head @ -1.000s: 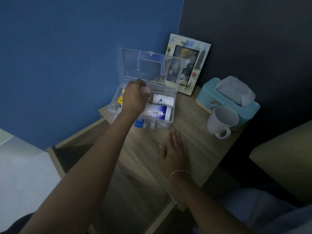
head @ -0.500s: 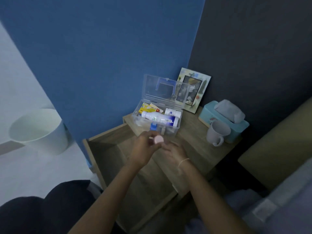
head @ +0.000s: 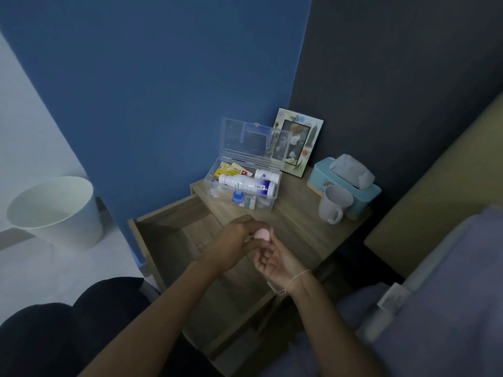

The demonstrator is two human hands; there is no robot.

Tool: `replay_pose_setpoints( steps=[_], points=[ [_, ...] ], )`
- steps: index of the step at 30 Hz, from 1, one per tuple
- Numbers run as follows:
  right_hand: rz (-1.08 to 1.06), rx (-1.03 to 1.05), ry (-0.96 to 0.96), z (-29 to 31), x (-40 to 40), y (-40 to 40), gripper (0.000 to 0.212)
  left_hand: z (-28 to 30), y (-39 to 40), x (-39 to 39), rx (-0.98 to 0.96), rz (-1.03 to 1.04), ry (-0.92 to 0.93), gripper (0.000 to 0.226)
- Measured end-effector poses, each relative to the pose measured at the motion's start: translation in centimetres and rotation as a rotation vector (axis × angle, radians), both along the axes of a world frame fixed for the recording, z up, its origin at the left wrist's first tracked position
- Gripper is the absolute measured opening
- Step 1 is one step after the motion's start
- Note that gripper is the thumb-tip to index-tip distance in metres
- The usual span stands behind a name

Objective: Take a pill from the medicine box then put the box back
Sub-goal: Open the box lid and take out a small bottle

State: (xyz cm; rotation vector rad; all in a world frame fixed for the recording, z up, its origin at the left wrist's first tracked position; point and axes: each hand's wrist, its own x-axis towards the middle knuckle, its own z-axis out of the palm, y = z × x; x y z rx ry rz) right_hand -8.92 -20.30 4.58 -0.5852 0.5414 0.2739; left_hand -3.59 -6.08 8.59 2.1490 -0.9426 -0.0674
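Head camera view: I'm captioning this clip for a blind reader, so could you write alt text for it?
Two hands meet over an open wooden drawer: the left hand and right hand both hold a small pink-capped container. Behind them on the nightstand stands a clear medicine box, lid up, beside a grey mug, a tissue box and a picture frame.

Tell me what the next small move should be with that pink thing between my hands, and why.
Probably work the pink container open with the right hand while the left hand holds it steady. Both hands already meet on it above the open drawer, no loose pill shows, and the medicine box sits with its lid up on the nightstand, not yet ready to go back.
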Motion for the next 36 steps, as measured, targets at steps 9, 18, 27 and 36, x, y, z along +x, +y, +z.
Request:
replay_pose_setpoints(
  steps=[9,18,27,36],
  points=[
    [-0.196,0.098,-0.075,1.1,-1.0,2.8,0.030,-0.9,-1.5,-0.7,0.309,0.199,-0.345,0.040],
    [-0.173,0.054,0.031,-0.4,-0.4,0.5,0.044,-0.2,-1.6,0.7,0.145,-0.073,-0.023,0.040],
    [-0.227,0.037,0.081,-1.9,-0.5,-0.8,0.040,-0.5,-3.5,1.0,0.189,-0.110,0.049,0.038],
    [-0.221,0.037,0.014,-3.4,0.0,-2.0,0.034,-2.0,-4.8,1.5,0.115,0.086,0.172,0.028]
  ],
)
